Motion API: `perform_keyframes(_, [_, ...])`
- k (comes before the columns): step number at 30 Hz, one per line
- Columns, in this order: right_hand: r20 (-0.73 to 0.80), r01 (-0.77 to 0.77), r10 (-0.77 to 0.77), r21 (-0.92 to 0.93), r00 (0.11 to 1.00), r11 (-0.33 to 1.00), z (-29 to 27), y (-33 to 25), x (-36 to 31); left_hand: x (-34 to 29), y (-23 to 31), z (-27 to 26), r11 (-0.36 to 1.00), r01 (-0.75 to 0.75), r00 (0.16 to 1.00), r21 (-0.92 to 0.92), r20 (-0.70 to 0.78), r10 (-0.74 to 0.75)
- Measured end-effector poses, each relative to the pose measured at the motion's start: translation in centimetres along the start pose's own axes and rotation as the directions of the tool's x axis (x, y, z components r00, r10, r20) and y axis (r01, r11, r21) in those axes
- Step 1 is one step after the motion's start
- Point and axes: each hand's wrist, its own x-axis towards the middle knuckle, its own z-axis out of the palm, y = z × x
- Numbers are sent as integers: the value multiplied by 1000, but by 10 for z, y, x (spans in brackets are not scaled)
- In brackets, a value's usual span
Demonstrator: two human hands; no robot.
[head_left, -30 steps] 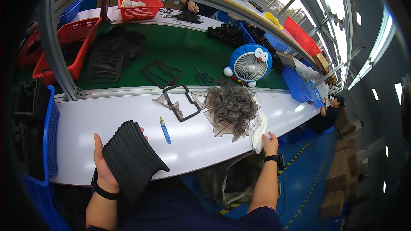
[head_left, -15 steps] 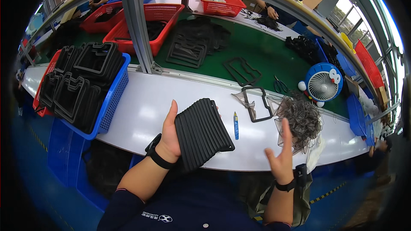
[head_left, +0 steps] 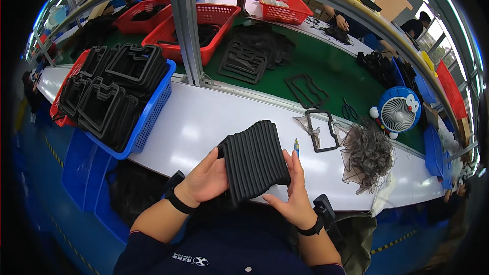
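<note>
While the stack of black ribbed frames (head_left: 254, 160) sits low in the centre of the frame above the white desk (head_left: 204, 122), the left hand (head_left: 206, 181) clasps one edge, the right hand (head_left: 290, 193) the other; squaring it calls for even pressure from both sides.

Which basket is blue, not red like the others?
The blue plastic basket at the white table's left end, stuffed with black rubber frames. The red plastic baskets sit farther back.
</note>
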Motion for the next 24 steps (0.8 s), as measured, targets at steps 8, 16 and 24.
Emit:
perform_keyframes(8, [104,-35,16,183,994,983,-15,8,0,-30,3,-5,185,-247,932,951,286,-224])
perform_keyframes(16, [112,-115,96,177,989,978,-20,14,3,14,-16,-4,273,-284,924,919,338,-180])
perform_keyframes(24, [-57,121,-131,-155,990,980,-16,-11,27,20,0,10,590,-18,930,807,230,-286])
